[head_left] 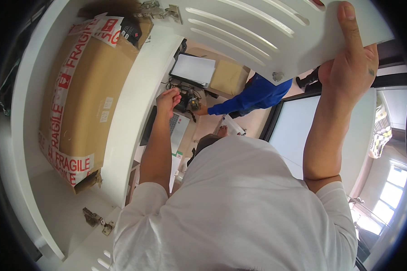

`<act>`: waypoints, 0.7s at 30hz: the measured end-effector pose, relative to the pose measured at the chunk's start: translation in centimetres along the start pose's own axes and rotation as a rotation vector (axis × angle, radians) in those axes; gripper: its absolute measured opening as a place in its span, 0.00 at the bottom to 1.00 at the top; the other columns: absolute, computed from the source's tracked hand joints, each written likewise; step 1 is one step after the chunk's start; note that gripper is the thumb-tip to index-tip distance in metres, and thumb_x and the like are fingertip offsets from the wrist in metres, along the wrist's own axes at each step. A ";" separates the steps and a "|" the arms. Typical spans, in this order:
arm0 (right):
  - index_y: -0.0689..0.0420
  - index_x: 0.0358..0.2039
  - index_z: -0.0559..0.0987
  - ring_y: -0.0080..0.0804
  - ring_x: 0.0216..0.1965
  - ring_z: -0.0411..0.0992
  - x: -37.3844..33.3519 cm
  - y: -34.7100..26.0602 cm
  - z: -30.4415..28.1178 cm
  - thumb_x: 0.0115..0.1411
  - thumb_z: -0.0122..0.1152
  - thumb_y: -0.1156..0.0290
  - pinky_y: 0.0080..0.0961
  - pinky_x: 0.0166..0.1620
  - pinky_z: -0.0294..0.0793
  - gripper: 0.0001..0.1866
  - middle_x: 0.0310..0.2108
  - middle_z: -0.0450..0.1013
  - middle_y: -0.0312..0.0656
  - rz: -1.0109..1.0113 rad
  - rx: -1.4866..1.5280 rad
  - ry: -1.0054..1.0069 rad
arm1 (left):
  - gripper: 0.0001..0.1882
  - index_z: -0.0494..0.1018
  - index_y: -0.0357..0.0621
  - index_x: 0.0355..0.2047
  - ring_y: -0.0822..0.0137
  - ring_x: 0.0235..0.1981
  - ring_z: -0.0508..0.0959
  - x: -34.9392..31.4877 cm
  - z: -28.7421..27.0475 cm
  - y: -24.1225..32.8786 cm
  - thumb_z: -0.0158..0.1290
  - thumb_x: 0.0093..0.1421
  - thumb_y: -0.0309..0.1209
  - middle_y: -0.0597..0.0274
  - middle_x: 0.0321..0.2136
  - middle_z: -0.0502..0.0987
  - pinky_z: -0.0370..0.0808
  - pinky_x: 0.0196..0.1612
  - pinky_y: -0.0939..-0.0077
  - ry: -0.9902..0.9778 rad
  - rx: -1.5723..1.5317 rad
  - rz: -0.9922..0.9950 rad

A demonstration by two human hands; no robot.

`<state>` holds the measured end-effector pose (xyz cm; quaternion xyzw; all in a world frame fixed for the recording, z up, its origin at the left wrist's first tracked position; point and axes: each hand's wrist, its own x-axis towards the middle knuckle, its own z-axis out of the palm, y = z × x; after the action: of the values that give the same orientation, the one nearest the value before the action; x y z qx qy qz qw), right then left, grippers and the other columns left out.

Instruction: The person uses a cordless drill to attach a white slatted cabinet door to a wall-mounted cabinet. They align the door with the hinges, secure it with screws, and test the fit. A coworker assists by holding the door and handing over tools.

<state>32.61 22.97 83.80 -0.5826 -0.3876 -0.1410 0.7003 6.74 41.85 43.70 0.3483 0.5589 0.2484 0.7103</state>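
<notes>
My right hand point(350, 67) grips the edge of a white slatted cabinet door point(244, 27), thumb on its face and fingers behind it. The door stands swung out from the cabinet. My left hand point(168, 100) is raised in front of the cabinet with its fingers curled together; anything inside them is hidden. Inside the white cabinet point(133, 97) sits a large brown cardboard box point(92, 92) wrapped in white-and-red tape, touched by neither hand. Its upper end is torn open around a dark package point(130, 30).
A co-worker in a blue sleeve point(235, 104) reaches toward a black device point(192, 100) below my left hand. Nearby lie a laptop point(180, 128), white paper point(193, 68) on a dark tray, and another cardboard box point(230, 77). Metal hinges point(97, 220) jut from the cabinet's side.
</notes>
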 end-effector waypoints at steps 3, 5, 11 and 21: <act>0.68 0.46 0.74 0.36 0.33 0.79 0.1 0.1 -0.1 0.66 0.66 0.57 0.27 0.37 0.82 0.24 0.32 0.75 0.48 -0.011 -0.007 0.001 | 0.12 0.80 0.41 0.46 0.74 0.30 0.82 0.1 -0.1 -0.1 0.63 0.63 0.31 0.63 0.33 0.82 0.80 0.31 0.84 -0.008 0.016 -0.019; 0.66 0.43 0.74 0.34 0.31 0.79 0.1 0.4 -0.1 0.66 0.66 0.57 0.27 0.36 0.82 0.22 0.31 0.75 0.47 -0.026 -0.014 0.007 | 0.13 0.80 0.41 0.46 0.74 0.30 0.82 0.1 -0.1 -0.2 0.63 0.63 0.31 0.64 0.33 0.82 0.80 0.31 0.84 -0.010 0.018 -0.026; 0.60 0.36 0.75 0.29 0.24 0.77 0.9 1.8 -1.5 0.67 0.64 0.58 0.24 0.29 0.81 0.17 0.27 0.74 0.42 -0.129 0.095 -0.194 | 0.13 0.79 0.41 0.46 0.74 0.30 0.82 0.6 -0.2 -0.6 0.63 0.64 0.31 0.64 0.33 0.82 0.80 0.32 0.84 -0.010 0.007 -0.029; 0.63 0.33 0.76 0.32 0.22 0.78 1.2 1.7 -1.8 0.66 0.65 0.54 0.24 0.26 0.82 0.21 0.23 0.75 0.44 -0.083 0.083 -0.216 | 0.13 0.81 0.45 0.44 0.75 0.32 0.80 2.3 0.8 -1.3 0.66 0.61 0.35 0.68 0.33 0.82 0.72 0.31 0.84 0.039 0.091 -0.025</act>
<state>35.23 22.08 83.43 -0.5486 -0.4901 -0.0900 0.6714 8.04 42.56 41.37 0.3686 0.5876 0.2206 0.6857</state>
